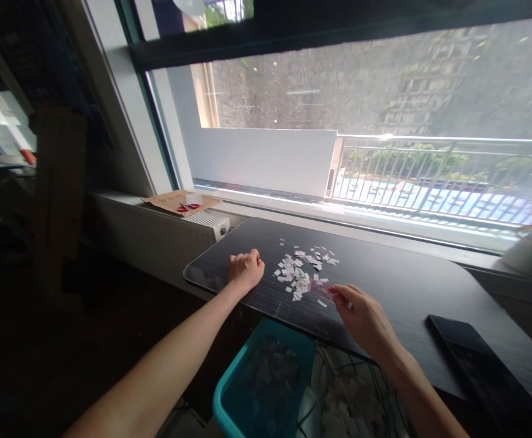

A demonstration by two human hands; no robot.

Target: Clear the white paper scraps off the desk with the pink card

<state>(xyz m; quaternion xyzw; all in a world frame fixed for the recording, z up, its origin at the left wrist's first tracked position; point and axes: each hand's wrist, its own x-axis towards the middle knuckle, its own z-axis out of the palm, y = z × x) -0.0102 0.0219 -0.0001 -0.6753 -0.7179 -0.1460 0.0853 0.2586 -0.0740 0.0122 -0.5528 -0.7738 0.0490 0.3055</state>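
Many small white paper pieces lie scattered on the dark table. My left hand rests closed on the table to the left of them; whether its curled fingers hold anything is hidden. At the right side of the paper pieces, my right hand pinches a pink see-through strip. The strip's far end reaches over the edge of the pile, and its exact kind is unclear.
A teal bin with paper scraps stands below the table's front edge. Cables hang beside it. A flat black device lies at the right. Red-handled scissors lie on brown paper by the window.
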